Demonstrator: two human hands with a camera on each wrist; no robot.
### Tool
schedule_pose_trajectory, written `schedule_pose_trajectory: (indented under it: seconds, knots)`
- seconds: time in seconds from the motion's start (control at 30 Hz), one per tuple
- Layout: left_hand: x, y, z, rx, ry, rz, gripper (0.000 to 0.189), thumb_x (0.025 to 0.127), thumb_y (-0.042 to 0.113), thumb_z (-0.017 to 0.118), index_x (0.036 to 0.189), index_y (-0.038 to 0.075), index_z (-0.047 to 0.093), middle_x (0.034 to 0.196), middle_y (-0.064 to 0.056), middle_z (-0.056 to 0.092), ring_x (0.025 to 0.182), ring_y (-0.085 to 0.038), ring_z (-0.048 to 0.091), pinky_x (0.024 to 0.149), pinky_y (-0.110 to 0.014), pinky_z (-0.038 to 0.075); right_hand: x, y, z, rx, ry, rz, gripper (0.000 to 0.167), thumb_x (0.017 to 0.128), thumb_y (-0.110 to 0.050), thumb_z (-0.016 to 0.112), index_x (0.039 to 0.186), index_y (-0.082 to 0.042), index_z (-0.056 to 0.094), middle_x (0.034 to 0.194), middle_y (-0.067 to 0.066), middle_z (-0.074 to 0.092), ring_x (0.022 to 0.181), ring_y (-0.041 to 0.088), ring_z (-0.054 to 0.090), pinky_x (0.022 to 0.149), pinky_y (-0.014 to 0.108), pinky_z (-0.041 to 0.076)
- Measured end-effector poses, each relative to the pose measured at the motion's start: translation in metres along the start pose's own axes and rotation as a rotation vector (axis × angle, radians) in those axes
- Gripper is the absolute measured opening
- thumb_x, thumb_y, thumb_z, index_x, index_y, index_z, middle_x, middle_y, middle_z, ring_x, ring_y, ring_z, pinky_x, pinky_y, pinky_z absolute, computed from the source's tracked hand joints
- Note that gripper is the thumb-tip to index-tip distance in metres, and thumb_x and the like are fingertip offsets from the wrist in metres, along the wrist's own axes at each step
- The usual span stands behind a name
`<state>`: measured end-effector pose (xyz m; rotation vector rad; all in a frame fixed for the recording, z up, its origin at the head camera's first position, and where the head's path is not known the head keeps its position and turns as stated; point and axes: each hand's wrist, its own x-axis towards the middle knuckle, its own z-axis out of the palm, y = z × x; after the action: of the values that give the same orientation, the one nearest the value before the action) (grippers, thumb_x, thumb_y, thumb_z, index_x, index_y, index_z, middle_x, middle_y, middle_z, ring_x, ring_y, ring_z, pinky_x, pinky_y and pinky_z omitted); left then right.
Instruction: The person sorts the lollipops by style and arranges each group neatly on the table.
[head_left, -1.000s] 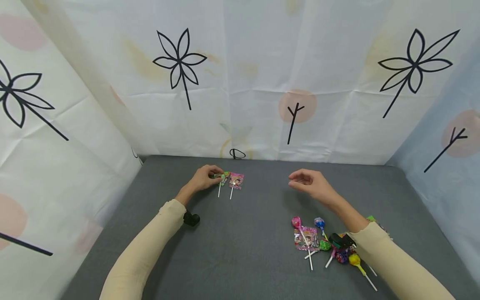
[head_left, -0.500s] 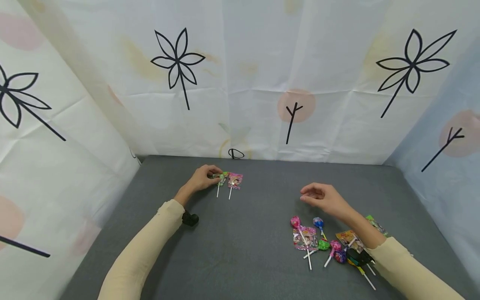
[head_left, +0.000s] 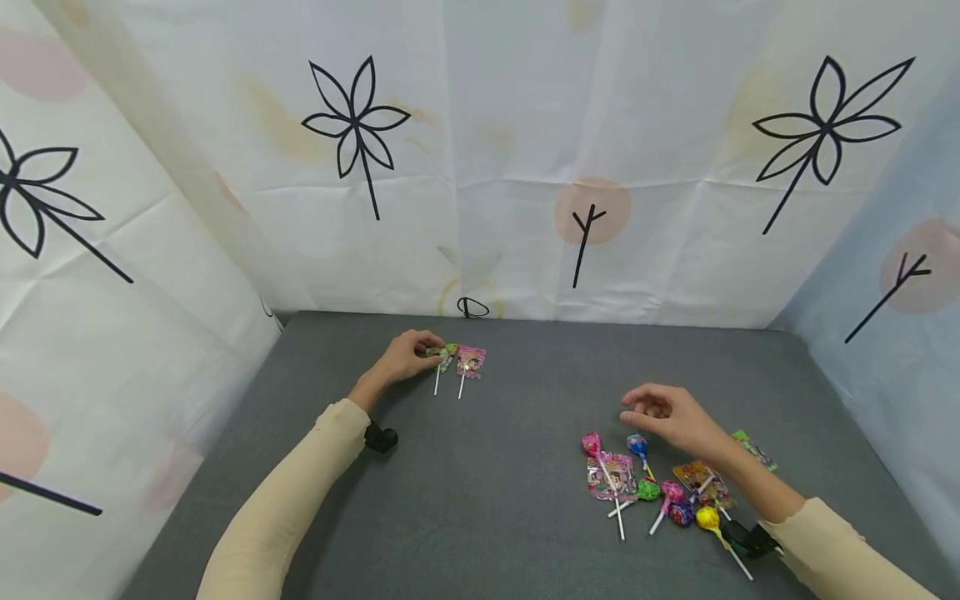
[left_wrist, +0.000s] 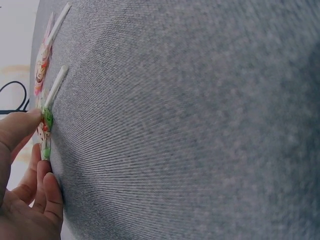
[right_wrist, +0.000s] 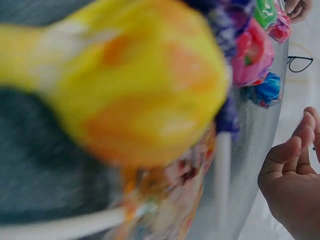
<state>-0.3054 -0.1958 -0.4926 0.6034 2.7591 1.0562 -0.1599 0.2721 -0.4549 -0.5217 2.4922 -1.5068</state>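
Note:
At the back left of the table, my left hand [head_left: 408,357] pinches a flat green-wrapped lollipop [head_left: 446,358] lying on the cloth, its white stick toward me. In the left wrist view the thumb and fingers are at the edges of its wrapper. Right beside it is a flat pink-wrapped lollipop [head_left: 471,360]. My right hand [head_left: 678,417] hovers with bent fingers and nothing in them, just beyond a loose group of lollipops. Nearest to it are a blue round lollipop [head_left: 637,445] and a pink one [head_left: 592,443]. A yellow lollipop [right_wrist: 150,85] looms blurred in the right wrist view.
The group on the right also has a pink square packet [head_left: 611,477], a green lollipop [head_left: 648,490], a purple one [head_left: 682,513] and an orange packet [head_left: 705,482]. Behind the right forearm lies a green packet [head_left: 754,450]. White printed curtains [head_left: 510,250] border the grey table [head_left: 480,517].
My right hand has drawn back toward me and to the right, toward the lollipop group. The left hand stays where it was on the green-wrapped lollipop.

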Motion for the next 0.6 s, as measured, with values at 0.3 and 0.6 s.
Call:
schedule_pose_trajectory:
  seconds: [0.3, 0.6]
  knots:
    - [0.001, -0.001, 0.001, -0.002, 0.005, 0.003, 0.026, 0.097, 0.013, 0.073, 0.121, 0.004, 0.071, 0.120, -0.017, 0.064, 0.115, -0.039, 0.059, 0.098, -0.054, 0.046, -0.013, 0.001, -0.002, -0.045, -0.005, -0.072, 0.028, 0.093, -0.006, 0.074, 0.117, 0.007, 0.064, 0.061, -0.005, 0.036, 0.052, 0.007, 0.028, 0.049, 0.031, 0.033]
    - [0.000, -0.001, 0.001, 0.000, 0.008, 0.007, 0.026, 0.097, 0.012, 0.073, 0.121, 0.003, 0.071, 0.120, -0.017, 0.064, 0.115, -0.039, 0.059, 0.097, -0.055, 0.046, -0.023, 0.000, 0.002, -0.055, -0.045, -0.041, 0.039, 0.089, -0.010, 0.080, 0.120, 0.006, 0.062, 0.058, -0.005, 0.024, 0.048, 0.002, 0.021, 0.042, 0.027, 0.034]
